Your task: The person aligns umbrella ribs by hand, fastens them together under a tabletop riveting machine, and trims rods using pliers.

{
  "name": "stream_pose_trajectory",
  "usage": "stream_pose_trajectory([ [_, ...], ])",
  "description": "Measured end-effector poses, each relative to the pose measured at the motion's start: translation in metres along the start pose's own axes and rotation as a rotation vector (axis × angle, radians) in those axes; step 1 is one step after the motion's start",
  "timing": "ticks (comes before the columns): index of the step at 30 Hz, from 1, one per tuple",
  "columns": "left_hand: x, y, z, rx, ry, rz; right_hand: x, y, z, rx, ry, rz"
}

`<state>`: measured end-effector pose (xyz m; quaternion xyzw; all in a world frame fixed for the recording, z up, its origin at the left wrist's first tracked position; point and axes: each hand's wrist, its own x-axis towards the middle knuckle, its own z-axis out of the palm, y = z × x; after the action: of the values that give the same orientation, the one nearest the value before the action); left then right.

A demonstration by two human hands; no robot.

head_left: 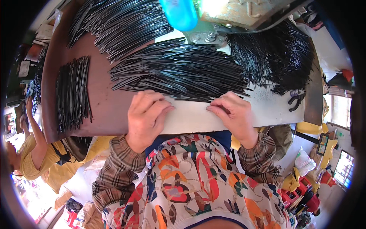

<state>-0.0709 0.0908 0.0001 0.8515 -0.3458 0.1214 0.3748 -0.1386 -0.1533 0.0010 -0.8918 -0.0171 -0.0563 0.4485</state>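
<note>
A wide pile of thin, glossy black strips (179, 70) lies across the table in front of me; whether they are plastic or wire I cannot tell. At its near edge, on the left, my left hand (146, 116) is closed, thumb and forefinger drawn together. My right hand (235, 116) is closed in a pinch at the pile's near right edge. Both sets of fingertips come close to the nearest strips. Anything held in either pinch is too small or hidden to make out. Pale tabletop shows between the hands.
More black strips form a neat bundle (73, 93) at left, a heap (122, 24) at far left and a tangled heap (276, 55) at right. Dark-handled pliers (295, 100) lie near the right edge. A metal machine (248, 13) overhangs the back. Another person (32, 149) is at left.
</note>
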Motion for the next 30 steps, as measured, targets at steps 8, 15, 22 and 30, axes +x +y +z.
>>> stream_pose_trajectory([
  [8, 0.001, 0.013, 0.017, -0.004, -0.008, -0.024, -0.003, 0.002, -0.003, -0.061, 0.014, -0.010],
  [15, 0.004, 0.014, 0.023, -0.008, -0.010, -0.107, -0.001, 0.011, -0.005, -0.126, 0.000, -0.096],
  [22, 0.012, 0.021, 0.027, -0.023, -0.038, -0.033, -0.002, 0.006, -0.015, -0.162, -0.078, -0.077],
  [30, 0.033, 0.031, 0.034, 0.002, -0.098, 0.149, 0.006, -0.005, -0.027, -0.130, -0.023, -0.059],
])
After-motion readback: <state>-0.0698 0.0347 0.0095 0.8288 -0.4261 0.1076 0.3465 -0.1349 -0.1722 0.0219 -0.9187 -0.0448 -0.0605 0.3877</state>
